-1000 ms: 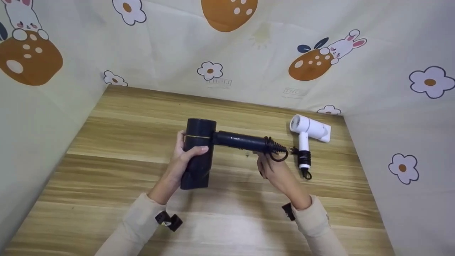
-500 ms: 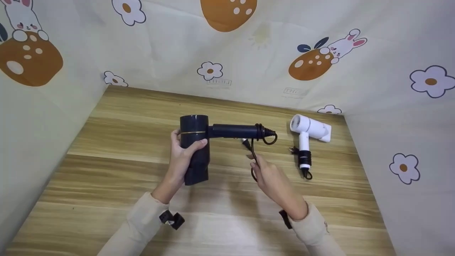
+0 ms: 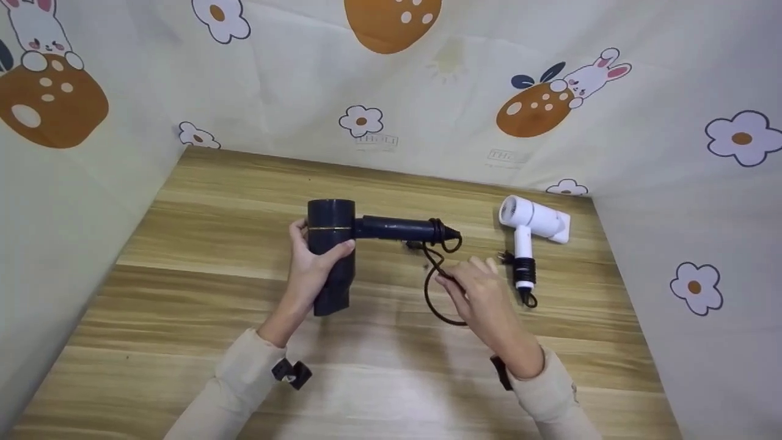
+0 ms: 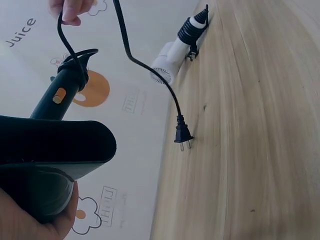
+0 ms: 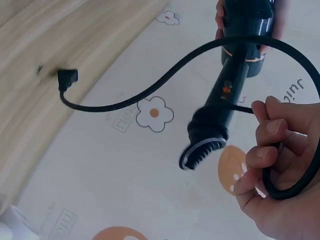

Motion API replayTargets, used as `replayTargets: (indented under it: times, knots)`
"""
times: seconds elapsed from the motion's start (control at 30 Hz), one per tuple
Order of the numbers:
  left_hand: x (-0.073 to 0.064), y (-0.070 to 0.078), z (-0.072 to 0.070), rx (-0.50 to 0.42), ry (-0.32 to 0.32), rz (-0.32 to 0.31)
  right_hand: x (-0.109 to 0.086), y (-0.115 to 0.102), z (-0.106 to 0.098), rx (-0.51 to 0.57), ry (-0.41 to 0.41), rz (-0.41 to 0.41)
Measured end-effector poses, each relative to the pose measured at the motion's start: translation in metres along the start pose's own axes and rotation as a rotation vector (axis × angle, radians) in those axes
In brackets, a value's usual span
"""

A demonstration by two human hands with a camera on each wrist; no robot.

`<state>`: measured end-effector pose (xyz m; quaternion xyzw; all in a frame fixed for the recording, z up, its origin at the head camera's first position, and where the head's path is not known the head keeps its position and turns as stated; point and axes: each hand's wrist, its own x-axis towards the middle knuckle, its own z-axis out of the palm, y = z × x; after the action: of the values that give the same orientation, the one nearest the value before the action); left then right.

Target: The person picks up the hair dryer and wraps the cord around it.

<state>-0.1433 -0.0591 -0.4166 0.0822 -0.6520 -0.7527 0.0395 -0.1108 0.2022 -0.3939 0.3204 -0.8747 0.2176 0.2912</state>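
Observation:
My left hand (image 3: 310, 263) grips the barrel of a dark hair dryer (image 3: 331, 256) with a thin gold ring, held above the table. Its handle points to the right, with turns of black cord (image 3: 435, 231) round the end. My right hand (image 3: 482, 299) is below and right of the handle end and pinches the cord between thumb and fingers; in the right wrist view a loop of cord (image 5: 295, 192) passes through the curled fingers. The two-pin plug (image 4: 183, 134) dangles free in the left wrist view. An orange switch (image 4: 59, 95) shows on the handle.
A white hair dryer (image 3: 531, 220) lies at the back right of the wooden table (image 3: 214, 305), its black cord (image 3: 523, 272) wound round the handle. Printed cloth walls (image 3: 293, 79) enclose the back and both sides.
My right hand has come away from beneath the handle end, down and slightly right, and a length of cord now hangs unwound. The dark hair dryer has shifted a little left.

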Motion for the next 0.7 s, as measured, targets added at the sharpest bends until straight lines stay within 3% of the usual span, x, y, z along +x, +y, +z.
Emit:
replayTargets:
  times: [0.23,0.57,0.7]
  knots:
    - [-0.004,0.0,-0.003,0.147,-0.078,0.063,0.005,0.015,-0.011,-0.073,0.056,-0.029]
    - [-0.009,0.007,-0.003,0.217,-0.215,0.061,0.009,0.036,-0.011,-0.125,0.156,0.014]
    - [-0.01,0.007,-0.003,0.206,-0.252,0.039,0.01,0.042,-0.012,-0.132,0.153,0.055]
